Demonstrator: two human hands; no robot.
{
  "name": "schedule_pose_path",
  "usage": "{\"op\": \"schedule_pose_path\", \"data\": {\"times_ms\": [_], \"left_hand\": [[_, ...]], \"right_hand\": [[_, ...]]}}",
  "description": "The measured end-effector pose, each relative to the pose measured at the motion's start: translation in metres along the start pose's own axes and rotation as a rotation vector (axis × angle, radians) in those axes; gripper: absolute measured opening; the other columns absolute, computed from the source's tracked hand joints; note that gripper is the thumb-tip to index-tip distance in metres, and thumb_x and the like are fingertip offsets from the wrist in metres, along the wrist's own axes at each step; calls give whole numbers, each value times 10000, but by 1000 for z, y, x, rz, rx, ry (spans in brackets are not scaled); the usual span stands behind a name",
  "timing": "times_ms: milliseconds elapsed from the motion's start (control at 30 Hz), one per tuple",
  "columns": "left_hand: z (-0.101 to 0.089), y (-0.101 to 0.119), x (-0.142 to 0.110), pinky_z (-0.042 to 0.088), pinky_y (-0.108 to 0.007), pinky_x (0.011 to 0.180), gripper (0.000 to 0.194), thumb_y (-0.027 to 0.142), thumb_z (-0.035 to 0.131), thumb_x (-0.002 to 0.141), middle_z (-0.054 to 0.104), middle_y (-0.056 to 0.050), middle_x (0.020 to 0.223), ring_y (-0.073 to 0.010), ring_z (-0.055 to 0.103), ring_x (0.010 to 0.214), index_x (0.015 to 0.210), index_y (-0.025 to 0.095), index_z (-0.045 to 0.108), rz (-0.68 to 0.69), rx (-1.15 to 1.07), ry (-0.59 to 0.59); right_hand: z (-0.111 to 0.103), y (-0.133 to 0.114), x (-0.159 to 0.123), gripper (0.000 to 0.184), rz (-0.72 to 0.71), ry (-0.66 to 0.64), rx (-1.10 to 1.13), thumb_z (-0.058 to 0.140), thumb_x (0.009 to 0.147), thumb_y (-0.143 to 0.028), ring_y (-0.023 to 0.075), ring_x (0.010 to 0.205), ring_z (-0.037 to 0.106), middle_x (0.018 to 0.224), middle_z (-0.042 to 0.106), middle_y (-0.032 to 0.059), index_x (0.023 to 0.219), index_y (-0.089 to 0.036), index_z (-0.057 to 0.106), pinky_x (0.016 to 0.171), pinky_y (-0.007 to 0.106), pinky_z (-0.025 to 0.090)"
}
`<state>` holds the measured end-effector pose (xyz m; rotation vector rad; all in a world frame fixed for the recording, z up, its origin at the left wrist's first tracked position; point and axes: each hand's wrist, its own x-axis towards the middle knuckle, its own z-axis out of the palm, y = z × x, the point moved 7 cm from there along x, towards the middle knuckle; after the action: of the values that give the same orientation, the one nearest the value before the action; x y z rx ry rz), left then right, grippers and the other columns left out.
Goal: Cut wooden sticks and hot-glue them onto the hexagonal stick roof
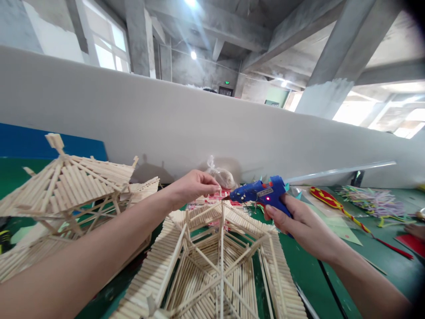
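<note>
Right hand [299,219] wrapped around blue glue gun [259,192], red indicator lit, nozzle pointing left. Left hand [195,186] just beyond the nozzle tip, thumb and fingertips pressed together; can't tell if anything thin is between them, too small from here. Stick model [222,277] sits directly in front on green table [304,260], roof open at center with crossed sticks, its far edge just below the nozzle. Second model [83,177], roof covered, at left.
</note>
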<state>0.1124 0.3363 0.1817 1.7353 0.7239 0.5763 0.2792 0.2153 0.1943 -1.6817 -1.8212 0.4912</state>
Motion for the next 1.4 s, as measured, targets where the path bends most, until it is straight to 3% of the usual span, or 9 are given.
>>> {"op": "schedule_pose_path", "data": {"times_ms": [767, 1133, 1400], "left_hand": [[0, 1, 1, 333, -259, 574, 147, 289, 620, 668, 608, -16, 620, -120, 463, 569, 698, 157, 676, 15, 68, 5], [5, 2, 2, 326, -254, 561, 180, 301, 593, 709, 605, -20, 638, -114, 459, 569, 735, 149, 686, 46, 70, -52], [7, 3, 0, 328, -253, 564, 167, 310, 601, 703, 609, -19, 659, -116, 459, 583, 696, 166, 685, 77, 96, -72]], "right_hand": [[0, 2, -1, 270, 1, -1, 40, 387, 873, -428, 111, 517, 385, 593, 419, -33, 764, -195, 467, 446, 242, 309], [-1, 4, -1, 268, -1, 11, 11, 391, 875, -420, 113, 523, 403, 600, 444, -26, 759, -193, 471, 453, 245, 318], [-5, 13, -5, 267, 2, 84, 94, 391, 871, -434, 119, 505, 391, 557, 410, -47, 770, -200, 472, 457, 248, 310]]}}
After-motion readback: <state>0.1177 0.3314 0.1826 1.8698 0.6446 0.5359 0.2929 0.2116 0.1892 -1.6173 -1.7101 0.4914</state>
